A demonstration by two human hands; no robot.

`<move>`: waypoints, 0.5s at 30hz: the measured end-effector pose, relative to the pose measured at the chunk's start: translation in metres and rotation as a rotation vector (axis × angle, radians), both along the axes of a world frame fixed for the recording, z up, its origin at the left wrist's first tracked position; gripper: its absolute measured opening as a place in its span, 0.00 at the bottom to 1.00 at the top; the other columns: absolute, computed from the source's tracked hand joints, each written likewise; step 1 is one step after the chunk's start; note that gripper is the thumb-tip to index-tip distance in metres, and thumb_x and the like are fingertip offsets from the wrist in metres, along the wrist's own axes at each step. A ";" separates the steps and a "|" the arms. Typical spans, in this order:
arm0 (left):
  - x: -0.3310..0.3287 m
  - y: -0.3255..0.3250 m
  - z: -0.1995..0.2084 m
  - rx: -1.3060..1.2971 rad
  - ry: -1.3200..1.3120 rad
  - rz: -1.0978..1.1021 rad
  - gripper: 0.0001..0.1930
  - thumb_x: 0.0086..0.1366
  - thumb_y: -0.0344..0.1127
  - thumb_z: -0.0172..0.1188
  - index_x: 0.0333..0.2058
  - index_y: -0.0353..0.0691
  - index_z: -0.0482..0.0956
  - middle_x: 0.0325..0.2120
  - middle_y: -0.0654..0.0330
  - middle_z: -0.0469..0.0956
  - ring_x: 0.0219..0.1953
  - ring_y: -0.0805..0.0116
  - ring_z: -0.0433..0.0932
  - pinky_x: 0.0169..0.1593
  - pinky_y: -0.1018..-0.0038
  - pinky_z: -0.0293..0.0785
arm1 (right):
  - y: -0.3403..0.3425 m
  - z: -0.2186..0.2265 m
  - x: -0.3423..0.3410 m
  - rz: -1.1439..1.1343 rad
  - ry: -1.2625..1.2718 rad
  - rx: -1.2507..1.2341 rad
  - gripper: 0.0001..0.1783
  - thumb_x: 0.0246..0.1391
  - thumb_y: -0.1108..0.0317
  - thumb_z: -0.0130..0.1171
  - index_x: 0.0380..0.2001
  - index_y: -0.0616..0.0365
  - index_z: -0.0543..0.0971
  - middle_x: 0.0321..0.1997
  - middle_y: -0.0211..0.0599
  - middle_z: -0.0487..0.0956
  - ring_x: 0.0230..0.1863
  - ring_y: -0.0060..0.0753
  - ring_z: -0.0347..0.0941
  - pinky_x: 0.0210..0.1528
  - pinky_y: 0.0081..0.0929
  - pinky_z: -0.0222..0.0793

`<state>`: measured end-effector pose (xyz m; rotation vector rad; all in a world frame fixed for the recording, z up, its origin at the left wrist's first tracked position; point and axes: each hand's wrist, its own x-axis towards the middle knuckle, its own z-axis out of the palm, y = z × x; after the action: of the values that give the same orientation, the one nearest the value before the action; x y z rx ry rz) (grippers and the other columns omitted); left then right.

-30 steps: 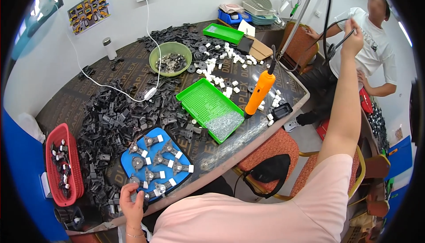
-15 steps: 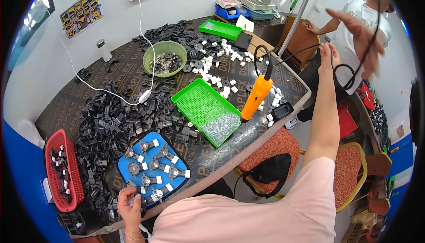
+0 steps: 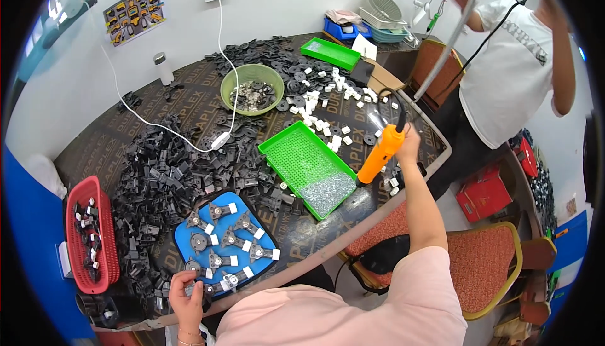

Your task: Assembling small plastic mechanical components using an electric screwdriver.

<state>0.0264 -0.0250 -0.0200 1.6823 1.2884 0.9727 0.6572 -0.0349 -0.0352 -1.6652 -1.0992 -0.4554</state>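
My left hand [image 3: 184,300] is at the lower left edge of a blue mat [image 3: 259,269], thumb and fingers curled around a black plastic part partly hidden by them. Several black parts with white end pieces [image 3: 263,253] lie in rows on the mat. My right arm stretches out to an orange electric screwdriver [image 3: 380,154], which stands tip down beside a green tray [image 3: 287,157]. The right hand [image 3: 408,145] is at the screwdriver's upper end, by its cable; its fingers are mostly hidden behind the tool. Small silvery pieces [image 3: 326,195] fill the tray's near corner.
Heaped black parts [image 3: 157,182] cover the table's left side. A green bowl [image 3: 275,103] of metal pieces, loose white pieces [image 3: 328,128] and a white cable [image 3: 220,140] lie beyond. A red basket [image 3: 112,264] stands left. Another person [image 3: 504,87] stands at right, near chairs [image 3: 482,264].
My right hand has come down and inward from the raised cable to the screwdriver. The other person's hand has moved away. My left hand stays by the mat's edge.
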 end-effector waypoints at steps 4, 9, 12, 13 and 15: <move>-0.007 -0.001 -0.004 0.007 -0.029 0.037 0.09 0.52 0.23 0.60 0.33 0.33 0.74 0.37 0.56 0.74 0.39 0.68 0.73 0.44 0.76 0.70 | 0.018 0.036 -0.033 0.009 -0.415 -0.212 0.07 0.40 0.71 0.64 0.21 0.54 0.74 0.21 0.37 0.72 0.25 0.42 0.69 0.31 0.34 0.68; -0.015 -0.007 -0.010 0.013 -0.039 0.091 0.09 0.51 0.23 0.60 0.33 0.33 0.74 0.37 0.56 0.74 0.39 0.68 0.73 0.44 0.77 0.70 | 0.020 0.057 -0.036 -0.113 -0.494 0.235 0.05 0.47 0.71 0.59 0.26 0.55 0.72 0.22 0.32 0.68 0.22 0.33 0.65 0.25 0.29 0.62; -0.021 -0.010 -0.017 -0.023 -0.049 0.118 0.09 0.52 0.23 0.60 0.33 0.33 0.74 0.37 0.56 0.74 0.38 0.68 0.73 0.43 0.77 0.70 | -0.004 0.019 -0.028 -0.074 0.500 0.794 0.10 0.53 0.68 0.54 0.37 0.56 0.66 0.29 0.33 0.68 0.28 0.31 0.70 0.30 0.30 0.70; -0.023 -0.008 -0.018 -0.050 -0.046 0.119 0.09 0.52 0.23 0.60 0.33 0.33 0.74 0.37 0.56 0.74 0.38 0.68 0.73 0.43 0.78 0.70 | -0.006 0.003 -0.023 -0.061 0.737 0.828 0.08 0.56 0.66 0.51 0.38 0.56 0.69 0.31 0.34 0.69 0.27 0.29 0.70 0.29 0.28 0.71; -0.022 -0.003 -0.014 -0.036 -0.035 0.099 0.08 0.52 0.23 0.60 0.33 0.33 0.74 0.36 0.57 0.75 0.38 0.68 0.73 0.43 0.78 0.70 | 0.002 -0.011 -0.024 -0.076 0.543 0.515 0.11 0.55 0.66 0.53 0.40 0.56 0.69 0.34 0.37 0.71 0.31 0.32 0.71 0.33 0.29 0.71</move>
<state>0.0047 -0.0277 -0.0337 1.5797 1.3689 1.0264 0.6336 -0.0332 -0.0461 -1.2623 -0.4652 -0.2756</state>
